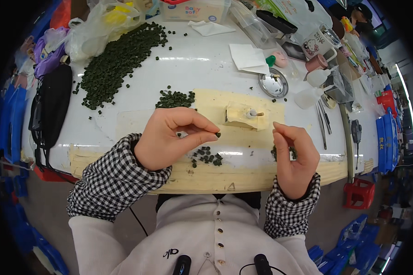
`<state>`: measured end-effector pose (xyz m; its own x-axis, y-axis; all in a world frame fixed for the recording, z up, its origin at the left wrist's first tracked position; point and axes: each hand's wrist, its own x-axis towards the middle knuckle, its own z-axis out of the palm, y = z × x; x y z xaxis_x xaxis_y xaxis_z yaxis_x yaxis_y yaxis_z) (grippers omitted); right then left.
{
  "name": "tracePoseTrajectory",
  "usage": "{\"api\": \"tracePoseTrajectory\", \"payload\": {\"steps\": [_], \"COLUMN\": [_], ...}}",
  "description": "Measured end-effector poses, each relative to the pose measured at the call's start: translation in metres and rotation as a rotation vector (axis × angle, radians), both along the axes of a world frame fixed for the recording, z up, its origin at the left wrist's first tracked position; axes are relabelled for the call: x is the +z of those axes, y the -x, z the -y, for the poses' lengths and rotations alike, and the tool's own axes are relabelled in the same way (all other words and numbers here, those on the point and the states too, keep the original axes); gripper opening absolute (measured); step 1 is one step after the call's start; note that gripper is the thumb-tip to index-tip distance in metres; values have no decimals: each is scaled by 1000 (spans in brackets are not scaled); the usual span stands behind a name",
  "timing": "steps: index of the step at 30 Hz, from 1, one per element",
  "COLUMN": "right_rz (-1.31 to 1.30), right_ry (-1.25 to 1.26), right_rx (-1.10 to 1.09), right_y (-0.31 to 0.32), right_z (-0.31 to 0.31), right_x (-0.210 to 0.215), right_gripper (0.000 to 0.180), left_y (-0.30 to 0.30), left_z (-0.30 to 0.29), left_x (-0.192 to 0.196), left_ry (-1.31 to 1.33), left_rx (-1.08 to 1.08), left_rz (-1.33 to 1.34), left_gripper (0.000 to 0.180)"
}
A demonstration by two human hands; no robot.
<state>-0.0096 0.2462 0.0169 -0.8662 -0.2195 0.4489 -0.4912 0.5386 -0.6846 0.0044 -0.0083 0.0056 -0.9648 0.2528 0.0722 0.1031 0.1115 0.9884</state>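
My left hand (pixel 172 135) pinches a small dark green cylindrical piece (pixel 218 134) between thumb and forefinger. My right hand (pixel 296 156) is closed, with thumb and forefinger drawn together; whatever is at its fingertips is too small to make out. Between and just beyond the hands stands a yellow-covered block (pixel 243 120) with a small pale post (pixel 252 113) on top. Several dark green pieces (pixel 207 156) lie near the table's front edge. Beyond my left hand is a small heap of green pieces (pixel 174 99). Other green bits (pixel 293 152) are partly hidden behind my right hand.
A large pile of green pieces (pixel 124 59) spreads at the far left, beside plastic bags (pixel 101 34) and a black pouch (pixel 57 105). At right are a round metal dish (pixel 273 83), tweezers (pixel 322 126), a white mug (pixel 317 45) and small bottles (pixel 317 77).
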Motion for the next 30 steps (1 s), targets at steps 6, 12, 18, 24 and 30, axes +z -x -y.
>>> {"api": "tracePoseTrajectory", "payload": {"steps": [6,12,18,24,30], "right_rz": [312,276,198,100,-98], "right_ry": [-281,-238,-172,-121,-348], "right_rx": [-162,-58,26,34,33], "right_y": [-17,-20,-8,-3,-2], "right_z": [-64,-56,-27,-20,-6], "right_x": [-2,-15,-22,-25,-24], "right_gripper": [19,20,13,10,13], "left_y": [3,4,5,6,12], "left_z": [-2,-1,2,1,11], "left_x": [-5,-8,-7,-5,2], "left_ry": [414,480,486,379,372], "left_rx": [-145,-191,-235,-90,247], "left_rz": [-194,-320,-304,-251,-291], "left_gripper": [13,11,11,8,9]}}
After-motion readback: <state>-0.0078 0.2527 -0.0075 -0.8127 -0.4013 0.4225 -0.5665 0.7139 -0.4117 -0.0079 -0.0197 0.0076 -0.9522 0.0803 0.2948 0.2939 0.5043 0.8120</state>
